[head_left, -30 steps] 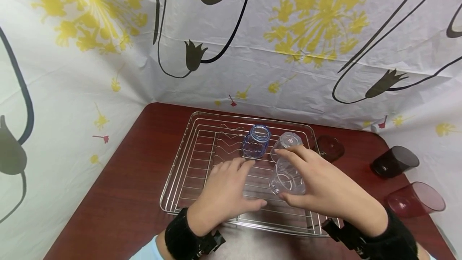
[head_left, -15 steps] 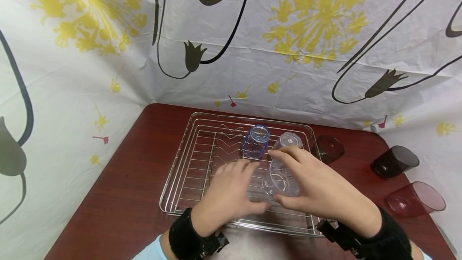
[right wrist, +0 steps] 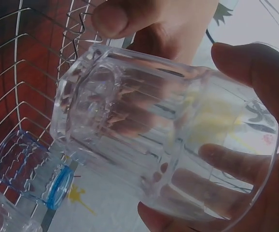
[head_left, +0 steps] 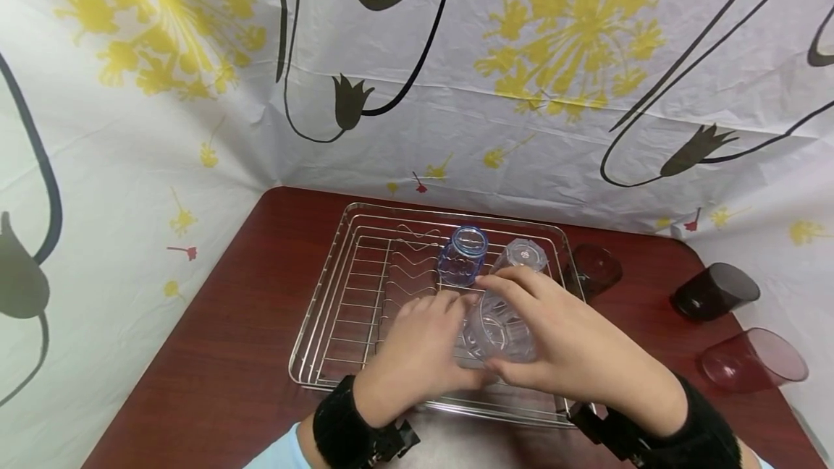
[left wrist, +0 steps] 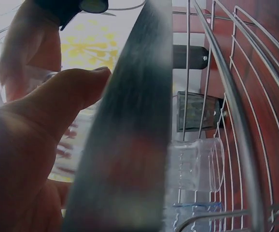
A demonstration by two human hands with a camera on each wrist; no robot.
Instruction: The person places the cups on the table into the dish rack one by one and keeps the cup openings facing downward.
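My right hand (head_left: 567, 331) grips a clear faceted drinking glass (head_left: 498, 331) over the wire dish rack (head_left: 319, 302). In the right wrist view the clear glass lies tilted, its wide rim toward my right palm, with fingers visible behind its wall. My left hand (head_left: 420, 346) is spread at the base end, thumb and fingers on either side of it; whether they touch the glass I cannot tell. Behind, a blue glass (head_left: 462, 255) and another clear glass (head_left: 524, 255) stand upside down in the rack.
Right of the rack on the dark red table (head_left: 215, 317) are a dark reddish glass (head_left: 596, 270), a black glass (head_left: 710, 292) and a red glass (head_left: 749, 360). A patterned white curtain (head_left: 417, 150) hangs behind. A metal tray (head_left: 449, 440) edge lies at the front.
My right hand has carried the clear glass a little left. My left hand has shifted slightly right, closing the gap to the glass.
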